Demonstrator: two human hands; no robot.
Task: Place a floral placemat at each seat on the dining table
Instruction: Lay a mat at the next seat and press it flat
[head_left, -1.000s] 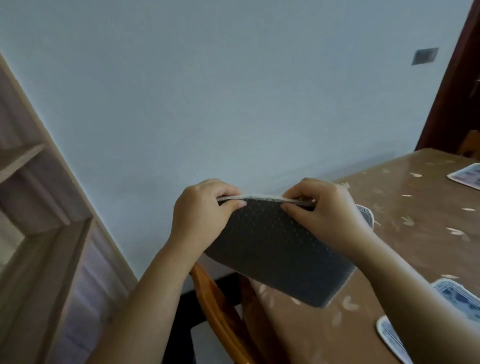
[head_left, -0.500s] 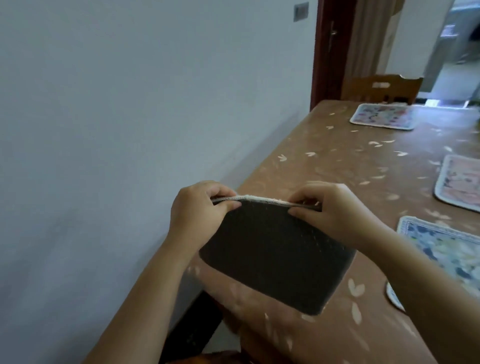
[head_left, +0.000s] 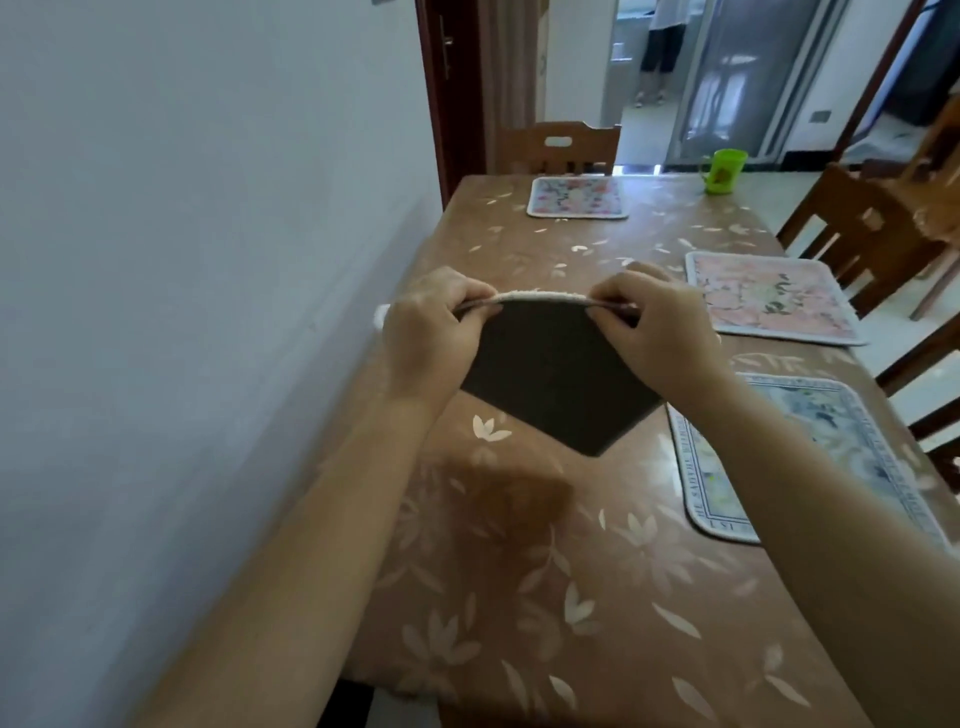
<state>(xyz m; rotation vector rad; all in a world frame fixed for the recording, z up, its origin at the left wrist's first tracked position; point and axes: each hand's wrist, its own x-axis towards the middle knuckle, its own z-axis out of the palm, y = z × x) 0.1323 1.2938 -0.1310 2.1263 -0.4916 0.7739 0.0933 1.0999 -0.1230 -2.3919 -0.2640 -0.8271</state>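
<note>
no readable text anywhere. along the left border of the blue floral placemat (head_left: 831, 441), a row of small dark letters, too blurred to make out. near the middle of the pink floral placemat (head_left: 769, 296), dark brush-like marks, perhaps writing, not legible. on the green cup (head_left: 723, 170), a darker patch, unreadable.

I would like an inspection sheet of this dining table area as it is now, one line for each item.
Surface: brown leaf-patterned table, against the wall.
Job's things: one placemat held above it, dark underside facing the camera; three floral placemats lie flat.
Clutter: green cup near the far edge.
Hands: left hand and right hand each pinch the held placemat's top edge.
Cables: nothing seen.
Surroundings: wooden chairs at the far end and right side; doorway beyond.
</note>
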